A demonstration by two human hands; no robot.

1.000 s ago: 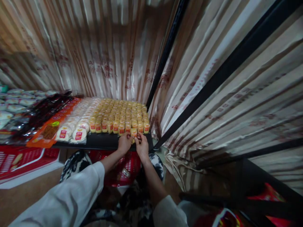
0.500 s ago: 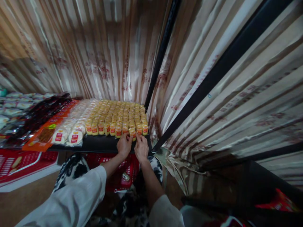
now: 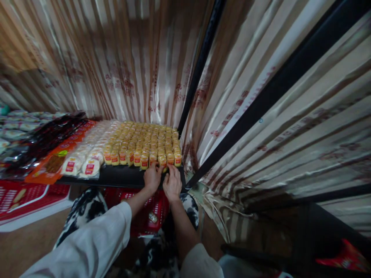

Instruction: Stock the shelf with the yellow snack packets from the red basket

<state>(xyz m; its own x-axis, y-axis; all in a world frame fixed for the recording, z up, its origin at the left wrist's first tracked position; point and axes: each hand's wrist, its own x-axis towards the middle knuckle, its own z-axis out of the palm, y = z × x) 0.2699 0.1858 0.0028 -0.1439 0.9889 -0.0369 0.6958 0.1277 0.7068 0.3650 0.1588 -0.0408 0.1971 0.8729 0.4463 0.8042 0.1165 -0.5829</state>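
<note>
Rows of small yellow packets [image 3: 145,141] with red labels fill the right end of a black shelf [image 3: 121,177]. My left hand [image 3: 151,178] and my right hand [image 3: 172,183] meet at the shelf's front edge. Both pinch one small yellow packet [image 3: 162,160] in the front row, fingers closed on it from either side. My white sleeves reach in from the bottom of the view.
Round white packets [image 3: 87,166] with red labels, orange packs [image 3: 50,166] and dark packs [image 3: 37,144] lie further left on the shelf. A red basket [image 3: 150,216] sits below the shelf, another red crate [image 3: 20,197] at the left. Striped curtains and black frame bars [image 3: 199,69] enclose the corner.
Both hands stayed on the front-row packet and shifted slightly; the view moved a little.
</note>
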